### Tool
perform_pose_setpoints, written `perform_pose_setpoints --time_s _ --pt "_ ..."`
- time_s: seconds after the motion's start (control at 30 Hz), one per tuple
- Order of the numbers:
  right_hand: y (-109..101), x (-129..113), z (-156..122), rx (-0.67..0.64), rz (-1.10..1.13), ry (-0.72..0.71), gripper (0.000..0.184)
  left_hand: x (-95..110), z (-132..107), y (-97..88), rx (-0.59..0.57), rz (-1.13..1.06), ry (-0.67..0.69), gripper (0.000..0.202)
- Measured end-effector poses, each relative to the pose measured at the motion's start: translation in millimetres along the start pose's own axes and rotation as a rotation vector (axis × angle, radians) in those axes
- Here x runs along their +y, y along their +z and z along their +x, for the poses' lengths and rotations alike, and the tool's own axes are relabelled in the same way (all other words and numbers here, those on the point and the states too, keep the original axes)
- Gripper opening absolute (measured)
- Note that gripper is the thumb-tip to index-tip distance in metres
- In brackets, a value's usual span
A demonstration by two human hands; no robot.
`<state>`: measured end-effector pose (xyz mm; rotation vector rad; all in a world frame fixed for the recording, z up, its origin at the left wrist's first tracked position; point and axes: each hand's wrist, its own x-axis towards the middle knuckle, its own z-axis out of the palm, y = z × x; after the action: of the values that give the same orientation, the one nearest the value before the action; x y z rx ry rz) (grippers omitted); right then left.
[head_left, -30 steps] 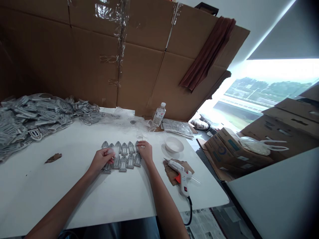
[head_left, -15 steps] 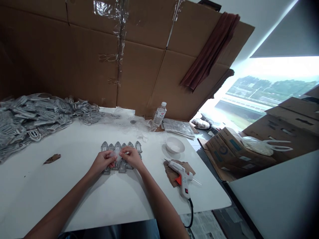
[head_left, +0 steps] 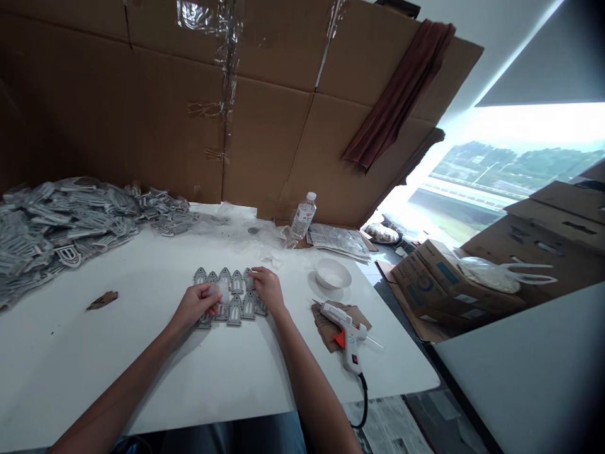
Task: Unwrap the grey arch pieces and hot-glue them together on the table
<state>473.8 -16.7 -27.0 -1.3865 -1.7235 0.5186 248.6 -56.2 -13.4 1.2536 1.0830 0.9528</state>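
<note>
Two bare forearms are reaching in over the near edge of a smooth white tabletop, the left slanting toward the right and the right toward the left, so that both hands are meeting over a double row of flat grey window-shaped pieces with pointed tops. These pieces are lying side by side, their points facing far.

At the left end, the left hand is pinching some thin translucent whitish film between thumb and fingers, holding it above the pieces. Half a second ago the right hand was touching that film; now it is hovering apart, to the right, its fingertips coming down at a far-row piece. Its fingers are bending close together, but whether anything is between them I cannot tell. The shift is suggesting that the work is going piece by piece along that row.

To the right, a white glue gun with an orange trigger is resting on a torn brown cardboard scrap. Farther off, a round white bowl is sitting, and at the far left a heap of grey plastic-wrapped parts is spreading.
</note>
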Motion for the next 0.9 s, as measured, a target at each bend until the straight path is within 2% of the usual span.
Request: perform_pose_setpoints --time_s 0.27,0.43,0.57,0.7,0.9 --pt "1.5 15.4 5.8 -0.013 -0.131 -0.068 0.047 0.1 -0.1 -0.4 0.000 0.000 0.011 0.037" --pt "1.4 -4.9 2.7 0.060 -0.049 -0.108 0.044 0.6 0.1 0.9 -0.003 -0.008 0.015 0.039" --pt "10.1 -35.4 -6.1 -0.089 0.124 -0.181 0.015 2.8 -1.0 2.0 -0.006 -0.021 0.015 0.041" --pt "20.7 -48.1 -11.6 -0.244 0.222 -0.168 0.023 6.1 -1.5 2.5 0.012 -0.029 0.010 0.043" --pt "22.9 -41.7 -11.0 -0.326 0.286 -0.076 0.016 7.7 -1.0 1.8 0.022 -0.043 -0.003 0.044"
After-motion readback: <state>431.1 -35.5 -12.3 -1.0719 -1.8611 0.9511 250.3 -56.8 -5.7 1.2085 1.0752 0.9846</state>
